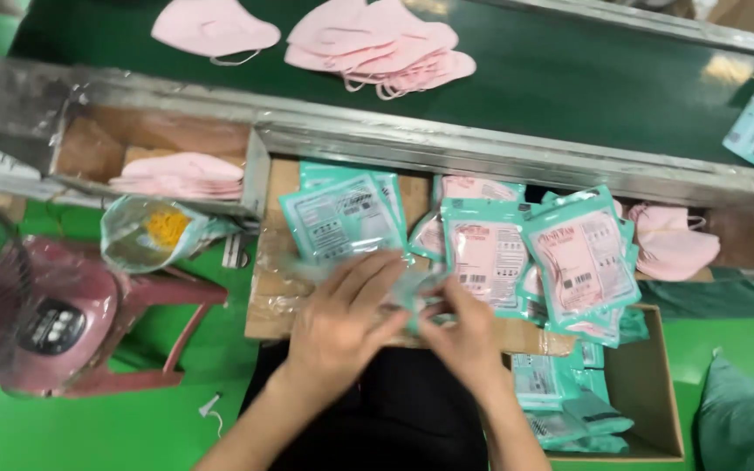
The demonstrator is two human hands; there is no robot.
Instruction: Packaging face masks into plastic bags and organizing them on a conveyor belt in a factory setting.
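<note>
My left hand (342, 318) and my right hand (462, 336) meet above my lap, both gripping a clear, teal-edged plastic pouch (412, 295) that is blurred by motion. Just beyond them, a cardboard work surface (265, 305) carries teal pouches: empty ones (342, 214) on the left, ones filled with pink masks (569, 257) on the right. What is inside the held pouch cannot be made out.
A dark green conveyor belt (569, 78) runs across the top with loose pink masks (377, 39). A box at left holds a stack of pink masks (176, 174). A cardboard box (647, 384) at right holds packed pouches. A maroon stool (89, 314) and a fan stand at left.
</note>
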